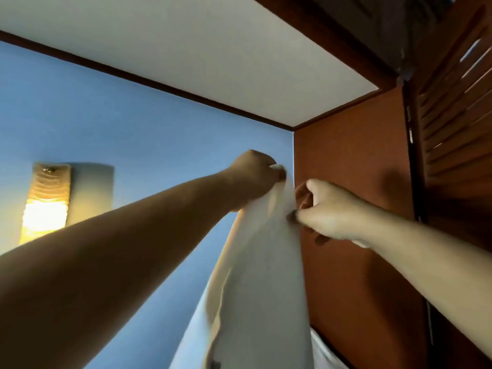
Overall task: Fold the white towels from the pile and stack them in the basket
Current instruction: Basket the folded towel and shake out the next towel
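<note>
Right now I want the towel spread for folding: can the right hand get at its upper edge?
Likely yes: the right hand pinches the towel just below the left hand, with nothing between them.

No legible text, seemingly, anywhere.

view was angled upward. left hand (254, 178) was raised, fist closed round the top corner of a white cloth towel (262, 283). right hand (330, 211), just beside and slightly lower, pinched the towel's edge. towel hung down between both forearms. behind: blue painted wall (133, 123), lit amber wall lamp (46, 206), reddish-brown wall (351, 155), dark wooden louvred door (458, 115).
</note>
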Available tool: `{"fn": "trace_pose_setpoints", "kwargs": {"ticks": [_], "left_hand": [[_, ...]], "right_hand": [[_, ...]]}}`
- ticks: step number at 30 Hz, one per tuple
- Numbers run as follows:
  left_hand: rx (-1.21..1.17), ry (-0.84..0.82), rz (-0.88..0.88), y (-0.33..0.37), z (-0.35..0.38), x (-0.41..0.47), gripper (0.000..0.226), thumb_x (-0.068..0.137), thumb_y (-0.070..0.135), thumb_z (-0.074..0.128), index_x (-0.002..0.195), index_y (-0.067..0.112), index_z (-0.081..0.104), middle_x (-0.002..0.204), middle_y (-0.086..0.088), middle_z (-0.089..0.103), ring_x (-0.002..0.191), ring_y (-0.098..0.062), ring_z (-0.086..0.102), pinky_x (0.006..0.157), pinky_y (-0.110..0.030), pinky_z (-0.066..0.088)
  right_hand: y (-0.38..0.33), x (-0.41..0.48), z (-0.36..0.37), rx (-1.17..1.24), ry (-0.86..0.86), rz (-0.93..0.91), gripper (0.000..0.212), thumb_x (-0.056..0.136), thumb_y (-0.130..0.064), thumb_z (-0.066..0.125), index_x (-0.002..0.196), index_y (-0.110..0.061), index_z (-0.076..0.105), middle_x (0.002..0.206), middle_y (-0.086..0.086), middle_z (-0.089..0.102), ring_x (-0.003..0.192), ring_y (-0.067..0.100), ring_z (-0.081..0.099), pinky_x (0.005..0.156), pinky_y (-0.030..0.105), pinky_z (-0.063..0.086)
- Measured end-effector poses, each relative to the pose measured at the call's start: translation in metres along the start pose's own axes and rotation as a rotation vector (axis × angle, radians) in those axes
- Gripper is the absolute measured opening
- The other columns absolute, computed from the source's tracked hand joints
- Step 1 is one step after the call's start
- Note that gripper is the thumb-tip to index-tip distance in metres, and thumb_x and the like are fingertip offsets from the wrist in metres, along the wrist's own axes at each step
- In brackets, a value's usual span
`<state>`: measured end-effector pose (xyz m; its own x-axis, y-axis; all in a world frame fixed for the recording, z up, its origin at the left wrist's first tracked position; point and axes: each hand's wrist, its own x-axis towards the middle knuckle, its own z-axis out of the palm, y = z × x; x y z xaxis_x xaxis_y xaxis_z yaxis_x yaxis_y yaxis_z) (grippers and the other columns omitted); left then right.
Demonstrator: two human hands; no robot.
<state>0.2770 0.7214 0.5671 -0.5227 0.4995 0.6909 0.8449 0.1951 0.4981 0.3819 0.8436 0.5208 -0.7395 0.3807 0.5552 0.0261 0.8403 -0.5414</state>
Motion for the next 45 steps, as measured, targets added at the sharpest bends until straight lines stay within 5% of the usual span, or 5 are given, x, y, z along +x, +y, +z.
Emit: {"fn": "trace_pose_setpoints", "kwargs": {"ticks": [7,14,28,35,45], "left_hand": [[0.112,0.091,0.106,0.005,-0.002,0.01,0.029,0.087,0.044,0.073,0.081,0.015,0.075,0.075,0.0,0.065,0.069,-0.016,0.061,0.057,-0.025,0.048],[0.336,0.098,0.149,0.0,-0.017,0.013,0.037,0.082,0.042,0.078,0.063,0.013,0.065,0.065,-0.002,0.058,0.062,-0.019,0.056,0.048,-0.022,0.036],[0.43,0.222,0.017,-0.064,-0.1,-0.013,0.032,0.081,0.044,0.08,0.075,0.014,0.072,0.076,-0.006,0.067,0.069,-0.021,0.063,0.052,-0.022,0.042],[0.776,0.174,-0.093,-0.115,-0.135,-0.04,0.036,0.086,0.046,0.072,0.071,0.013,0.068,0.082,-0.008,0.066,0.077,-0.026,0.059,0.056,-0.025,0.04],[0.924,0.047,-0.119,-0.162,-0.195,-0.074,0.036,0.091,0.054,0.063,0.07,0.024,0.066,0.083,-0.002,0.063,0.082,-0.024,0.056,0.071,-0.034,0.052]], "right_hand": [[0.003,-0.01,0.001,0.424,0.003,0.061,0.042,0.087,-0.05,0.053,0.104,-0.011,0.061,0.094,0.014,0.069,0.076,0.025,0.069,0.067,0.043,0.06],[0.002,-0.004,0.001,-0.7,0.244,-0.091,0.02,0.079,-0.025,0.062,0.089,-0.017,0.047,0.078,0.0,0.055,0.065,0.019,0.053,0.048,0.029,0.035],[0.089,0.007,0.081,-0.521,-0.421,-0.097,0.033,0.088,-0.044,0.065,0.081,-0.013,0.06,0.075,-0.004,0.06,0.069,0.013,0.057,0.065,0.028,0.042],[0.116,0.027,0.091,-0.217,0.177,-0.019,0.04,0.096,-0.032,0.056,0.065,-0.009,0.052,0.058,0.005,0.055,0.061,0.028,0.053,0.05,0.032,0.03],[0.049,0.027,0.066,-0.227,0.172,-0.198,0.026,0.09,-0.034,0.07,0.075,-0.017,0.057,0.074,0.001,0.061,0.069,0.023,0.056,0.057,0.031,0.038]]}}
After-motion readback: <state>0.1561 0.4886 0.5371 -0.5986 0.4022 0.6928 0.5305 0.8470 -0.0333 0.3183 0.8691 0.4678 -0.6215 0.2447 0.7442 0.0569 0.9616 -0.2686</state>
